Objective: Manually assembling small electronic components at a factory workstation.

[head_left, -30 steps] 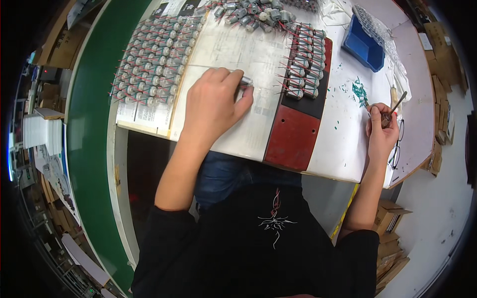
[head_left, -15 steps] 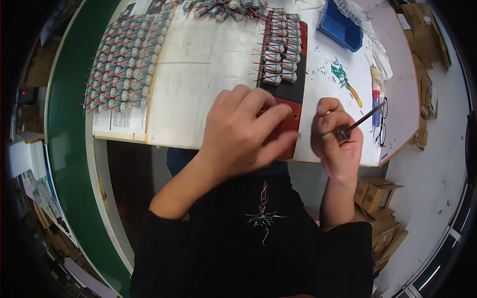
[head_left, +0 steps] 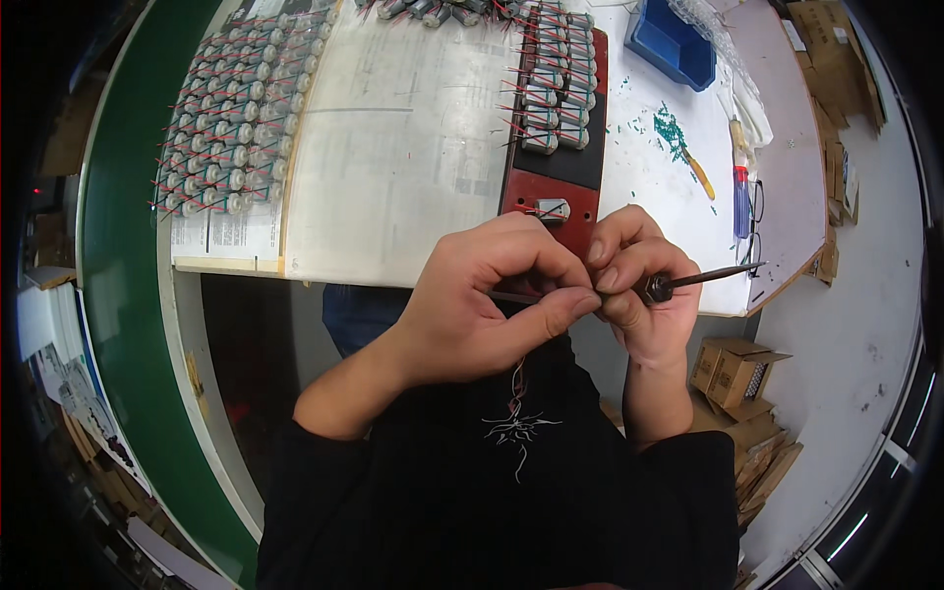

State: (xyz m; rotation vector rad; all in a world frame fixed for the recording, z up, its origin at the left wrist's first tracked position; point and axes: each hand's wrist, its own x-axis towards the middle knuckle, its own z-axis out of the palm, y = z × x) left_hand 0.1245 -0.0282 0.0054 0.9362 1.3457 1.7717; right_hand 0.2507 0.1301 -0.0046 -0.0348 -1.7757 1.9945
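Observation:
My left hand [head_left: 497, 295] is closed in a pinch, its thumb and index fingertips meeting those of my right hand; whatever sits between them is too small to make out. In my right hand [head_left: 649, 280] a screwdriver [head_left: 713, 275] with a dark metal shaft lies across the palm, its tip pointing right. That hand's thumb and index finger are also pinched together. Just beyond my left hand, one small silver motor [head_left: 553, 209] with red wires rests on a red board [head_left: 580, 231]. Farther up the board, small motors [head_left: 541, 140] stand in two rows on a black pad [head_left: 560, 169].
Many wired motors [head_left: 236, 133] fill the left of the table; loose ones [head_left: 433, 14] are heaped at the back. At right are a blue bin [head_left: 674, 44], green bits [head_left: 671, 128], a yellow-handled tool [head_left: 700, 177], a red-and-blue-handled screwdriver [head_left: 740, 202] and glasses [head_left: 756, 216].
My left hand has moved right and nearer to me, and its fingertips now meet my right hand's. The single motor on the red board has come into view. The screwdriver has swung flatter.

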